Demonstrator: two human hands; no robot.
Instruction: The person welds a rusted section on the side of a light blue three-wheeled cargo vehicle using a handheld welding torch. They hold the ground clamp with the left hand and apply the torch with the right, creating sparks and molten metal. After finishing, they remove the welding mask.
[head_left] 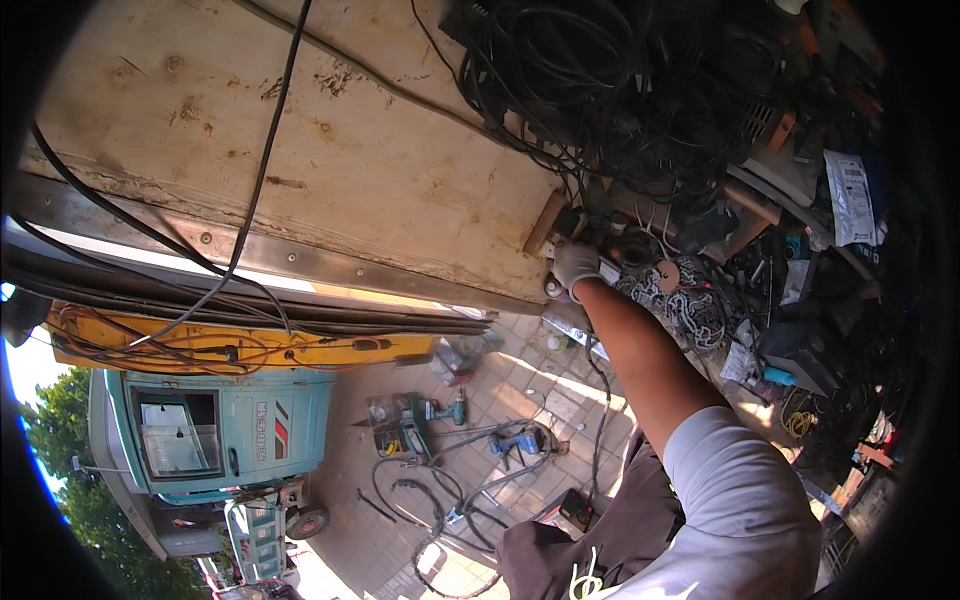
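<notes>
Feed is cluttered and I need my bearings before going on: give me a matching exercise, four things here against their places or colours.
Things:
1. gloved right hand
2. cable tangle
3. truck cab
4. chain

Places or colours:
A. teal, down on the ground at lower left
B. pale links lying in the clutter just right of the hand
C. black, heaped at the top of the picture
D. at the corner of the plywood board, beside a wooden handle

Pairs: 1-D, 2-C, 3-A, 4-B
</notes>
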